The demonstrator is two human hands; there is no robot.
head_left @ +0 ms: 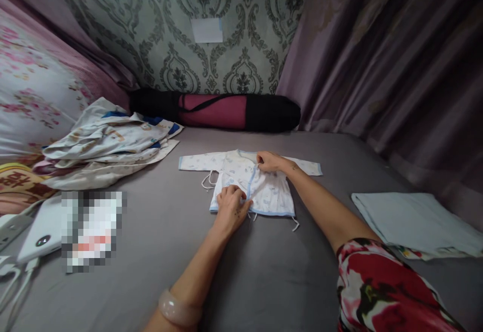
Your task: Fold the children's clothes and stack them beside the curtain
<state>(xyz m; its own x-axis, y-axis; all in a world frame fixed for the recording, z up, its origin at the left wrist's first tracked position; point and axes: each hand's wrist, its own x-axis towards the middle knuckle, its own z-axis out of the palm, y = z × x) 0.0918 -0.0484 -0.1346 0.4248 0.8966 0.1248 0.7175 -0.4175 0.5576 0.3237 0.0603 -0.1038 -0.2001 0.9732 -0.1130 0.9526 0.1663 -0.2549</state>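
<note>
I see the right hand (267,161) pinch the baby shirt (234,175) by its front edge, near the neck. The left hand (231,205) is on the bottom part; its fingertips are hard to make out, so I can't tell if it grips. The shirt lies spread on the gray sheet (151,251). Blurry squares (96,229) hide something beside the white power bank (43,226).
</note>
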